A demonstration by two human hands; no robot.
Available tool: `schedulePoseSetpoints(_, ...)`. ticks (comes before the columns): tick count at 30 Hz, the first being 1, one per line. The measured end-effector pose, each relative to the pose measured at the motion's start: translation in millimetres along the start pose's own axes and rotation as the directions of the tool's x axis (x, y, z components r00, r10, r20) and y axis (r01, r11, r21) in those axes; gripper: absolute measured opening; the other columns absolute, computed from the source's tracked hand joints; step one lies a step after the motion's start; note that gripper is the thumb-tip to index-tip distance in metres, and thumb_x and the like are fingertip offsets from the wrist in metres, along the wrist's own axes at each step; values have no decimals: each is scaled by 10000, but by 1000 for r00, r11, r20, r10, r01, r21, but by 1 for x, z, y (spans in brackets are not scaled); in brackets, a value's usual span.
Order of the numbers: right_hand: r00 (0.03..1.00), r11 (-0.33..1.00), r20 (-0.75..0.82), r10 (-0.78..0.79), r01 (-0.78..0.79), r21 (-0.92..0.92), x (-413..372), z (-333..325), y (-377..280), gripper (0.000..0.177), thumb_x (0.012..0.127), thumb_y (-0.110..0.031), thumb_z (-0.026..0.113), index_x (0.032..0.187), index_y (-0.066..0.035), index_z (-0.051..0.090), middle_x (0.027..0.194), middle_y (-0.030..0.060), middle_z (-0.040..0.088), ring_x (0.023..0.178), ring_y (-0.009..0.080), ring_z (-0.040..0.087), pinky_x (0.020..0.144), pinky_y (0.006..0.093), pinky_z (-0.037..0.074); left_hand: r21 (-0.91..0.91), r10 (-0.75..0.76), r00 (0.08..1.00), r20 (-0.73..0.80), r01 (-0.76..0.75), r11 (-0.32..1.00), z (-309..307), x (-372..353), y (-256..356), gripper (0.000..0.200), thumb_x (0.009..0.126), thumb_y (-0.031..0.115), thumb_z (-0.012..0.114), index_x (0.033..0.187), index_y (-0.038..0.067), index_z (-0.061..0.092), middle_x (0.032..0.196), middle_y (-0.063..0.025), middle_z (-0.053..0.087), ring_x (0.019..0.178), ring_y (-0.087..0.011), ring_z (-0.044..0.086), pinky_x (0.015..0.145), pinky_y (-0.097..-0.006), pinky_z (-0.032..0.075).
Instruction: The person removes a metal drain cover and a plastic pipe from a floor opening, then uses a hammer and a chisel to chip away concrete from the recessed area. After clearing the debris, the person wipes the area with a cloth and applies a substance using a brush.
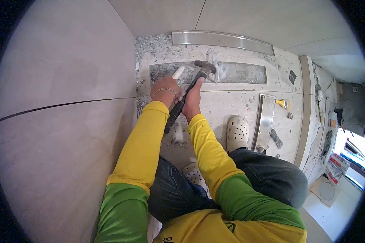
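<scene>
My right hand (192, 101) is closed round the black-wrapped handle of a hammer (178, 109). The hammer's dark metal head lies over a long rectangular recess (241, 73) in the floor, beside a crumpled clear plastic bag (220, 73). My left hand (165, 91), a chain bracelet at its wrist, is closed close to the hammer handle. From its fingers a short whitish stick-like piece (178, 73) pokes out over the recess; its lower part is hidden by the hand. Grey rubble and dust lie in and around the recess.
A long metal drain cover (223, 41) leans along the far wall. Right of my shoe (237, 131) lies a metal channel (265, 121), with a yellow-handled brush (281, 103) and a grey rag-like piece (276, 138) nearby. A tiled wall (65, 133) stands close on the left.
</scene>
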State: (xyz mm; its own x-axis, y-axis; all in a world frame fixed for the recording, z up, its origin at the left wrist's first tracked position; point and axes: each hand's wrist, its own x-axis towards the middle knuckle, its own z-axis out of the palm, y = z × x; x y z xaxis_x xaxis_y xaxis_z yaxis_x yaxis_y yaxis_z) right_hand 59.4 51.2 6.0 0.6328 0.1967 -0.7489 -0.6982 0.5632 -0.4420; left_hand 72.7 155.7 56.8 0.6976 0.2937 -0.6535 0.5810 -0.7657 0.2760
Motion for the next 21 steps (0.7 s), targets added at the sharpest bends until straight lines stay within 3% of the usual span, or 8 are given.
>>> schedulePoseSetpoints(1,1000,1000,0,-1,1,1,2,-1,0,696,858,-827,315,708,-151,387,512,12,390,404,195,391,412,354,370,18,19,999,-34,-19,1000,1,5,-2,368,949,368,512,1025,69,713,1130,-166,681,1059,-322,655,881,-450,522)
schedulePoseSetpoints(3,981,994,-168,-96,102,27,0,-1,-4,701,850,-834,322,724,-147,379,530,6,386,424,185,385,426,345,370,36,42,997,-69,-40,999,6,11,-3,373,951,372,509,1041,70,709,1137,-171,677,1072,-324,649,893,-451,518)
schedulePoseSetpoints(7,985,982,-132,-111,129,136,-23,-4,-12,700,878,-803,321,764,-124,448,571,32,461,452,189,444,433,343,404,61,127,987,-98,-121,991,8,6,-6,383,957,386,500,1104,86,688,1137,-176,673,1069,-338,646,913,-454,512)
schedulePoseSetpoints(9,971,951,-211,-112,167,259,-28,-2,-11,695,848,-836,318,754,-150,381,556,-1,373,462,176,380,467,341,367,73,140,987,-78,-134,988,5,4,-6,385,958,390,501,1122,93,682,1134,-178,672,1070,-341,645,919,-453,510)
schedulePoseSetpoints(12,964,938,-215,-159,215,272,-27,-6,-5,692,850,-834,318,754,-152,379,560,-3,366,467,176,383,474,345,368,151,216,975,-56,-206,967,8,8,-1,379,952,400,518,1111,101,685,1117,-178,675,1060,-344,646,914,-458,509)
schedulePoseSetpoints(14,961,934,-214,-174,230,274,-22,-13,0,688,855,-830,316,752,-153,378,561,-3,369,465,178,384,467,339,363,47,152,984,-94,-148,988,13,8,1,361,939,390,542,1103,103,688,1107,-175,678,1053,-343,649,905,-457,511)
schedulePoseSetpoints(19,965,894,-185,-184,243,376,-9,-16,17,672,902,-782,291,759,-138,418,585,19,448,464,170,423,420,333,380,34,183,966,-180,-180,983,22,8,-2,416,935,427,495,1075,93,698,1088,-208,672,1020,-392,643,905,-505,493)
schedulePoseSetpoints(21,996,960,-53,-75,86,266,2,-15,23,686,881,-806,294,736,-150,427,565,20,456,450,177,425,417,330,377,43,181,966,-186,-176,983,21,7,-1,407,939,417,488,1083,99,697,1091,-203,673,1019,-388,645,904,-504,495)
